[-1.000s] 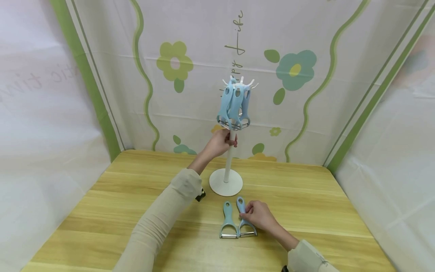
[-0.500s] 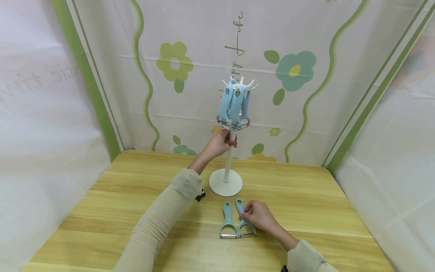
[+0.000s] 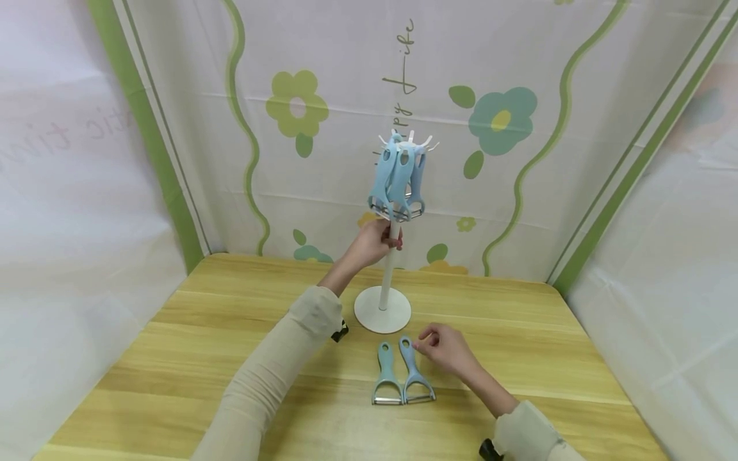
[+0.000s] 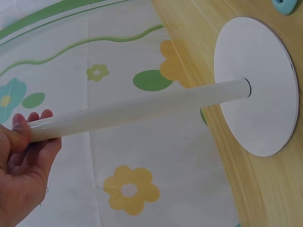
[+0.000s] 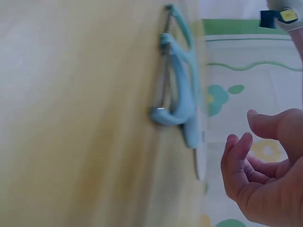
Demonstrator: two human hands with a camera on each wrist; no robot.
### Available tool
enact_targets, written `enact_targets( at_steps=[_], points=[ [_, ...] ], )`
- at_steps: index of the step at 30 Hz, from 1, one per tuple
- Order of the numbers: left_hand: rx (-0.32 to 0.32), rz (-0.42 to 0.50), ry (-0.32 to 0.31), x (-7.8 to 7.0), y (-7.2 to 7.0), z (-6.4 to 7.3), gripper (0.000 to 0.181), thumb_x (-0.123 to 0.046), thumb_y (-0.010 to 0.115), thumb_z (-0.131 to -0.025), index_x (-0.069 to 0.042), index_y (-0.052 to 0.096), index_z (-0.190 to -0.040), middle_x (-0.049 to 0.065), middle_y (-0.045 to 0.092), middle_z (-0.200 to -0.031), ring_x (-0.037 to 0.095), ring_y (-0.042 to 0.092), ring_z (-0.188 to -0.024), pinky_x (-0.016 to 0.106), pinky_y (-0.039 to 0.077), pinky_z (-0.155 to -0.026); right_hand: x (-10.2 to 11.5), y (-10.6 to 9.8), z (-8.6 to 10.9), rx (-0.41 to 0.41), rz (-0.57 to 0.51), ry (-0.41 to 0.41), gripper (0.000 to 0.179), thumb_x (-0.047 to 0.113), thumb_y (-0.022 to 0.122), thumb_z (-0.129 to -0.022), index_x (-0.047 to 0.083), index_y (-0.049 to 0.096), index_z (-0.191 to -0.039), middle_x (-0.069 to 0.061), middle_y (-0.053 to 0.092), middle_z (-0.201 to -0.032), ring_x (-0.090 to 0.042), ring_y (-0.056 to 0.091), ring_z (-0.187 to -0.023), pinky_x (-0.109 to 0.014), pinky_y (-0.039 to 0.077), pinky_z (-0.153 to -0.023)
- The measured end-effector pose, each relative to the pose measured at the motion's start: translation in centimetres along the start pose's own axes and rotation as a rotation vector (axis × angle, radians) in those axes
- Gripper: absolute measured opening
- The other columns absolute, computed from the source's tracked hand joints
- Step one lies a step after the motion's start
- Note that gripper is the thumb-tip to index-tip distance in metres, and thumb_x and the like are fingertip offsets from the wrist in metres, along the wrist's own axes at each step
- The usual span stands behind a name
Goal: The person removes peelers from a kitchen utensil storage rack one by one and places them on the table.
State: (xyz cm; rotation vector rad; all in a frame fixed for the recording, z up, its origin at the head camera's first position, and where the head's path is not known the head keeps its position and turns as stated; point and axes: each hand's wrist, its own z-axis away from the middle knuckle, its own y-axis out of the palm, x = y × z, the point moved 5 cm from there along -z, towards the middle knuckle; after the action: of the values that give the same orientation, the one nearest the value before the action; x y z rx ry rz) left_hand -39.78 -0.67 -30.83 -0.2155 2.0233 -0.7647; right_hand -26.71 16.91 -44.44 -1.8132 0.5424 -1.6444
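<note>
My left hand grips the white pole of an upright stand, just below several light-blue Y-shaped peelers hanging from its hooks. Thumb and fingers wrap the pole in the left wrist view. In front of the round base, two more peelers lie side by side on the table, a green one on the left and a blue one on the right. My right hand is beside the blue peeler's handle, fingertips close to its holed end. In the right wrist view, its thumb and bent fingers stand apart around nothing.
The wooden table ends at a patterned cloth backdrop close behind the stand. White cloth also hangs at both sides. Some white hooks at the stand's top bear no peeler.
My right hand has let go of the blue peeler and moved slightly up and right. That peeler's handle end has shifted slightly left. My left hand stays on the pole.
</note>
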Motion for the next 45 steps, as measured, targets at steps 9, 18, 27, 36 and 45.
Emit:
enact_targets(
  at_steps=[9, 18, 27, 36, 45],
  points=[
    [0.005, -0.019, 0.009, -0.1, 0.1, 0.0, 0.005, 0.001, 0.06, -0.096, 0.001, 0.062, -0.101, 0.016, 0.068, -0.097, 0.025, 0.071, -0.09, 0.034, 0.06, -0.084, 2.4, -2.7, -1.2, -0.05, -0.02, -0.078, 0.02, 0.018, 0.073, -0.091, 0.001, 0.068, -0.102, -0.003, 0.071, -0.079, -0.01, 0.063, -0.07, -0.022, 0.052, -0.061],
    [-0.004, -0.018, 0.018, -0.1, -0.1, -0.1, 0.011, 0.009, 0.058, -0.093, 0.0, 0.06, -0.1, 0.015, 0.067, -0.094, 0.026, 0.072, -0.088, 0.033, 0.061, -0.082, 5.2, -5.6, -2.3, -0.098, -0.057, -0.111, 0.022, 0.02, 0.07, -0.094, 0.004, 0.066, -0.107, -0.008, 0.072, -0.09, -0.018, 0.065, -0.08, -0.026, 0.052, -0.065],
    [0.006, -0.019, 0.014, -0.1, 0.0, 0.0, 0.007, 0.005, 0.06, -0.095, 0.001, 0.061, -0.101, 0.016, 0.068, -0.095, 0.03, 0.072, -0.091, 0.034, 0.061, -0.083, 7.3, -7.9, -2.8, -0.138, -0.111, -0.165, 0.025, 0.022, 0.067, -0.096, 0.004, 0.065, -0.113, -0.011, 0.071, -0.101, -0.021, 0.068, -0.091, -0.022, 0.054, -0.076],
    [-0.001, -0.032, -0.003, 0.0, -0.1, 0.0, 0.013, 0.01, 0.058, -0.092, 0.0, 0.06, -0.101, 0.015, 0.067, -0.095, 0.026, 0.072, -0.088, 0.031, 0.06, -0.08, 9.8, -9.9, -3.8, -0.196, -0.167, -0.218, 0.028, 0.021, 0.065, -0.098, 0.002, 0.063, -0.118, -0.015, 0.068, -0.113, -0.025, 0.066, -0.107, -0.028, 0.056, -0.091],
    [-0.006, -0.051, 0.01, 0.0, 0.0, -0.1, 0.006, 0.002, 0.061, -0.095, 0.001, 0.062, -0.101, 0.016, 0.069, -0.095, 0.026, 0.071, -0.088, 0.033, 0.061, -0.081, 12.5, -11.8, -5.0, -0.307, -0.248, -0.289, 0.029, 0.022, 0.064, -0.098, 0.001, 0.063, -0.118, -0.014, 0.065, -0.118, -0.022, 0.063, -0.112, -0.038, 0.054, -0.101]
  ],
)
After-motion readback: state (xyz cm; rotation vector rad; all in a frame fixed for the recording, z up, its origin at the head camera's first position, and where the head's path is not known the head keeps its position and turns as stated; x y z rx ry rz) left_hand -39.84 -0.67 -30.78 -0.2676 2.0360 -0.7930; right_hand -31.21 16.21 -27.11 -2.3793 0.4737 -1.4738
